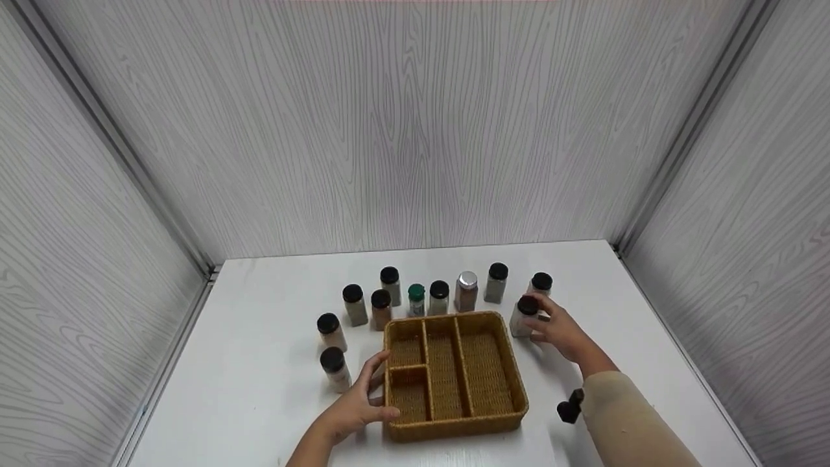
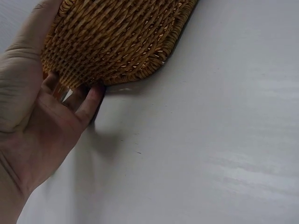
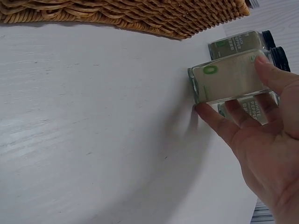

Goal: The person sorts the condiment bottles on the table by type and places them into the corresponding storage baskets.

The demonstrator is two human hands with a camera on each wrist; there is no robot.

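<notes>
A brown wicker basket (image 1: 454, 429) divided into compartments stands at the front middle of the white table. My left hand (image 1: 353, 407) grips its left side, thumb over the rim and fingers along the outer wall; in the left wrist view the fingertips (image 2: 96, 93) reach its lower edge. To the right of the basket, my right hand (image 1: 559, 329) holds a clear glass spice jar (image 3: 229, 77) with a black lid and pale contents. Thumb and fingers lie on opposite sides of that jar. Just behind it stands another black-lidded jar (image 1: 541, 283).
Several spice jars stand in an arc left of and behind the basket, among them a green-lidded jar (image 1: 417, 299) and a silver-lidded jar (image 1: 466, 292). A small black object (image 1: 570, 407) shows beside my right sleeve. Grey wood-patterned panels (image 1: 415, 130) enclose the back and sides.
</notes>
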